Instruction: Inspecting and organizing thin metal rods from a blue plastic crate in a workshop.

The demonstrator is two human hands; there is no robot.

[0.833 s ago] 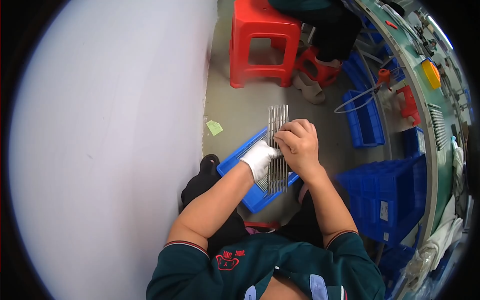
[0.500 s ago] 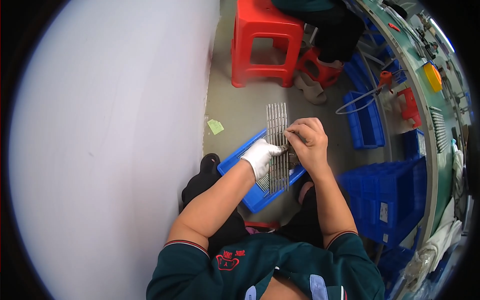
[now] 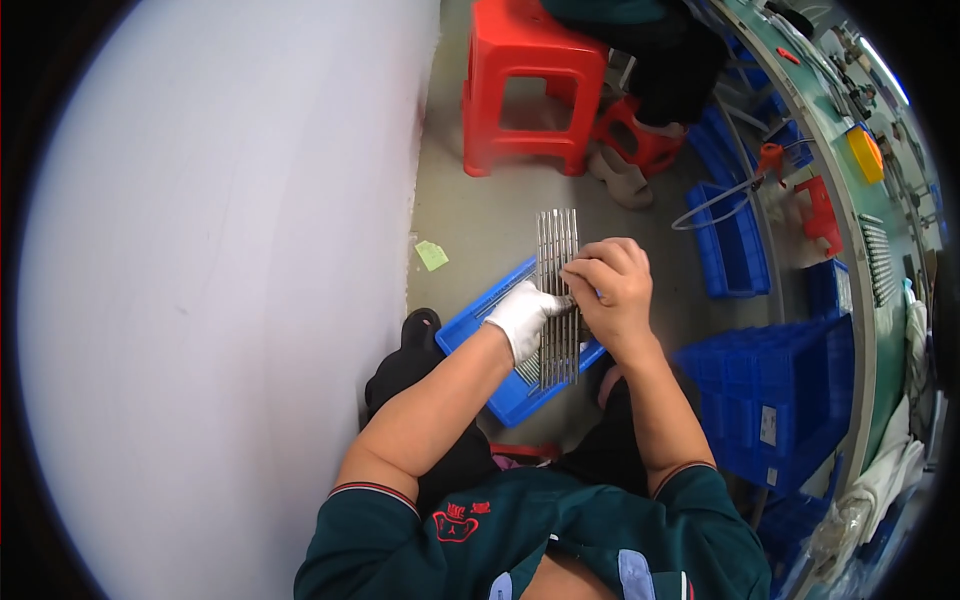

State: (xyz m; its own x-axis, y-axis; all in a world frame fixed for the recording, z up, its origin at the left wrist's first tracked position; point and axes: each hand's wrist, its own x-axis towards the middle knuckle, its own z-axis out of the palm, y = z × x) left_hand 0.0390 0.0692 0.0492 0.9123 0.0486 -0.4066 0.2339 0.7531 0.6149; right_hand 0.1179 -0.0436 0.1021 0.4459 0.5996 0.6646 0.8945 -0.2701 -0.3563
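Observation:
Several thin metal rods (image 3: 557,240) stand side by side in a flat row, lengthwise away from me. My left hand (image 3: 521,314), in a white glove with a darkened thumb, grips the row around its middle, thumb across the top. On the right edge of the row, my bare right hand (image 3: 617,292) has its thumb and forefinger pinched together, touching the rods; what is between the fingertips, if anything, is too small to make out. Below both hands lies a blue plastic bin (image 3: 516,408), holding more metal rods (image 3: 527,368).
A white wall (image 3: 230,280) runs along my left. Ahead are a red stool (image 3: 530,100) and a seated person's legs (image 3: 660,70). Stacked blue crates (image 3: 770,390) stand right, beside a green workbench (image 3: 885,345). A yellow-green paper scrap (image 3: 431,255) lies on the floor.
My right hand has shifted slightly left and nearer over the rods, its fingers still pinched. The rods and my left hand have moved very slightly to the right.

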